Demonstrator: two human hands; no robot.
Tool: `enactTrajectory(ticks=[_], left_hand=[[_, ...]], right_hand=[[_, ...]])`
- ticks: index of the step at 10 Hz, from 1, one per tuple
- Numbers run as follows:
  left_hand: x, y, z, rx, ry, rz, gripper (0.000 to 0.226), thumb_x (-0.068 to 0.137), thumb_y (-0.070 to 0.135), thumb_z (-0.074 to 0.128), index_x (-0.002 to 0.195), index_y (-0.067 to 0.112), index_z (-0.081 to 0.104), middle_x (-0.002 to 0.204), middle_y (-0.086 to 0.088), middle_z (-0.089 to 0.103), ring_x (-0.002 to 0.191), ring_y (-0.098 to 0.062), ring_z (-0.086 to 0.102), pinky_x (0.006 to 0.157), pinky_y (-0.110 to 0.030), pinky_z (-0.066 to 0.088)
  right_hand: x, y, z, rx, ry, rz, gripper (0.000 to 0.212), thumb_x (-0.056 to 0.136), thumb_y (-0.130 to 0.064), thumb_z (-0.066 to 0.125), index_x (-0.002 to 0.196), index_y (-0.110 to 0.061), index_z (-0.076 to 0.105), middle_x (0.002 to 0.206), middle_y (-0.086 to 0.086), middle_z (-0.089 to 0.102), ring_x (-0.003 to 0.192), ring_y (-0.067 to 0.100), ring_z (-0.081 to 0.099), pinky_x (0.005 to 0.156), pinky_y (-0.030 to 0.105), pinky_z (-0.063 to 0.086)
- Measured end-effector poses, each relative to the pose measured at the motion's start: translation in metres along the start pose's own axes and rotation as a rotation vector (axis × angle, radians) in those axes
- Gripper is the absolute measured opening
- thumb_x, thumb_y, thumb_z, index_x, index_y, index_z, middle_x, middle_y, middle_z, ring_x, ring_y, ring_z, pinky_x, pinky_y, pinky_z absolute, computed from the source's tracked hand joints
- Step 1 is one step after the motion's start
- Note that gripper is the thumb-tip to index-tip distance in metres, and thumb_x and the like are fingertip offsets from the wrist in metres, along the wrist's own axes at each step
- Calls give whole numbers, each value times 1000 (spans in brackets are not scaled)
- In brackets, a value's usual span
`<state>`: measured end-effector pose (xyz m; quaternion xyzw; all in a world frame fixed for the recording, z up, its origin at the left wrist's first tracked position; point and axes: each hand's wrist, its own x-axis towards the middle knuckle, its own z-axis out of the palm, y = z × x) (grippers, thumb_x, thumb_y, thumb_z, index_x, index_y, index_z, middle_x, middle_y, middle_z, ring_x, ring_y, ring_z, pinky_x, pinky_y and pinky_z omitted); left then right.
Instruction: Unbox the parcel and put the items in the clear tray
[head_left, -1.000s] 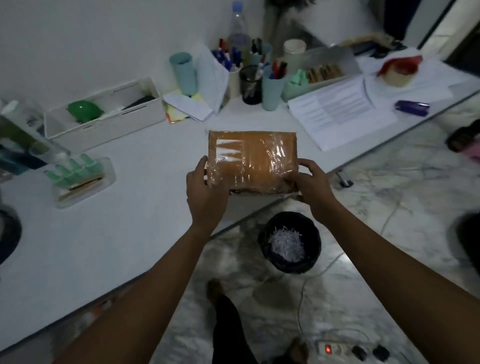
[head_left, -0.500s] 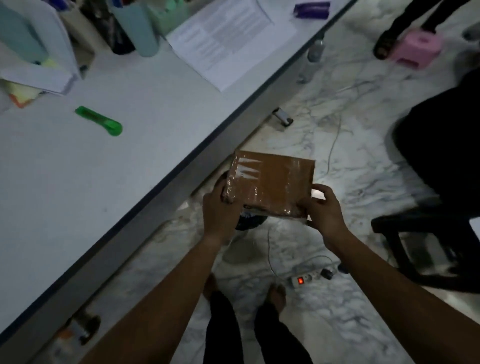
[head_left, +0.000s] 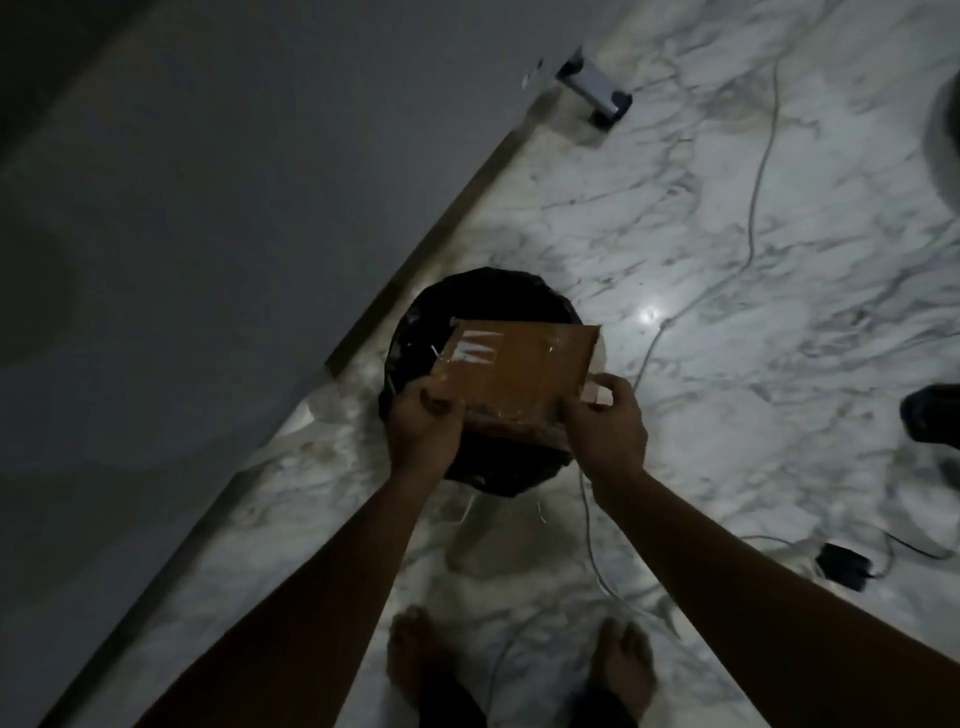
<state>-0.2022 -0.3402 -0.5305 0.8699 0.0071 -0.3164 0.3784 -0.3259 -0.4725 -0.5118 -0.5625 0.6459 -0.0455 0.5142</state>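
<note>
A flat brown parcel (head_left: 519, 369) wrapped in shiny clear film, with a white label near its upper left, hangs over a round black bin (head_left: 415, 332) on the floor. My left hand (head_left: 423, 434) grips its lower left corner. My right hand (head_left: 605, 434) pinches its lower right corner, with the thumb on top. The clear tray is out of view.
The table's underside and edge (head_left: 415, 254) run diagonally across the left half. The marble floor (head_left: 727, 260) carries loose cables, a black plug adapter (head_left: 841, 566) at the right and a metal bracket (head_left: 597, 93) at the top. My bare feet (head_left: 519, 670) stand below the bin.
The parcel came off the table and down over the black bin, still held in both hands. The view tilted from the tabletop down to the floor.
</note>
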Motion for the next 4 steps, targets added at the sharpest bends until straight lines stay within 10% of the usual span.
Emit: enactTrajectory(ticks=[4], left_hand=[[47,-28,7,334,-171,183,34,93,27,62,124,13,64,127,-8,62,116,-26,59,97,-38,50]], right_hand=[[30,24,52,-331,-111,-165,57,82,-45,64,131,-20,50,117,6,64,104,29,62,86,40,53]])
